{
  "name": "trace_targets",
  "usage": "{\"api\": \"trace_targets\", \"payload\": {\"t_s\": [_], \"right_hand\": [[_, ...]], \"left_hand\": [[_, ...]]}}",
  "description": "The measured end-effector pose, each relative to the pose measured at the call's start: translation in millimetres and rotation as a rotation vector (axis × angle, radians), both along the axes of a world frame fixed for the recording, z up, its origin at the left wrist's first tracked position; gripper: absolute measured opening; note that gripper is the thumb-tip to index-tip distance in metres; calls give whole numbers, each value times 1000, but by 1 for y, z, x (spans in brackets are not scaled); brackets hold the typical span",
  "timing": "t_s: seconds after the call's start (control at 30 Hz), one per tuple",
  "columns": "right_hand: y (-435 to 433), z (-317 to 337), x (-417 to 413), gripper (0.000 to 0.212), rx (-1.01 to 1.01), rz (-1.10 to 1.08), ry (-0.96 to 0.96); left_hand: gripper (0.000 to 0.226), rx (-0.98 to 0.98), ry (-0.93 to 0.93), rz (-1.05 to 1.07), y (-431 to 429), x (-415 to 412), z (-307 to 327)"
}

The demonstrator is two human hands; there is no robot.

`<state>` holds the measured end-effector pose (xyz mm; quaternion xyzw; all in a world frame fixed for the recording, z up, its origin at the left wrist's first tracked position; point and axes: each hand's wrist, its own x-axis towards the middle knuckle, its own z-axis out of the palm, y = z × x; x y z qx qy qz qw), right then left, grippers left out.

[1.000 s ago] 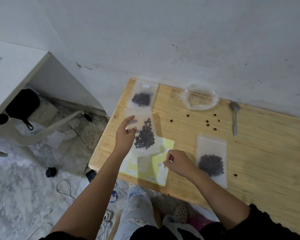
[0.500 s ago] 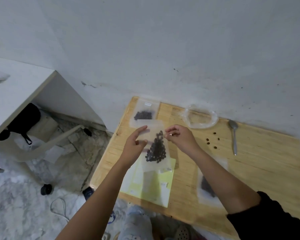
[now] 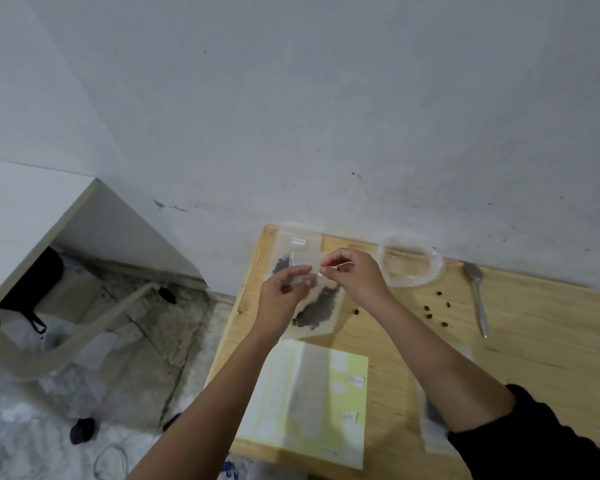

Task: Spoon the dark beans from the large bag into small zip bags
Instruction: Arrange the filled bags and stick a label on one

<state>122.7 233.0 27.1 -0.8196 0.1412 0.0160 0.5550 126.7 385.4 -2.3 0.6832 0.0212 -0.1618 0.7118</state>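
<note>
Two hands hold one small zip bag [image 3: 321, 306] up over the wooden table [image 3: 541, 341]: the left hand [image 3: 284, 292] pinches its top on one side, the right hand [image 3: 357, 275] pinches the other side, and the dark beans [image 3: 317, 310] sit in a blurry clump low in the bag. The big clear bag [image 3: 411, 266] lies by the wall [image 3: 326, 116] with the spoon [image 3: 477, 299] just to its right. A few loose beans [image 3: 428, 315] lie on the wood near the spoon, and a yellow sheet [image 3: 347, 403] lies at the near edge.
</note>
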Motion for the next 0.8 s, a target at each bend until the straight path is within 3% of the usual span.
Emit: {"api": "trace_targets", "payload": {"t_s": [0.8], "right_hand": [[33, -3, 47, 13, 19, -268, 26]], "left_hand": [[32, -61, 39, -73, 15, 62, 7]]}}
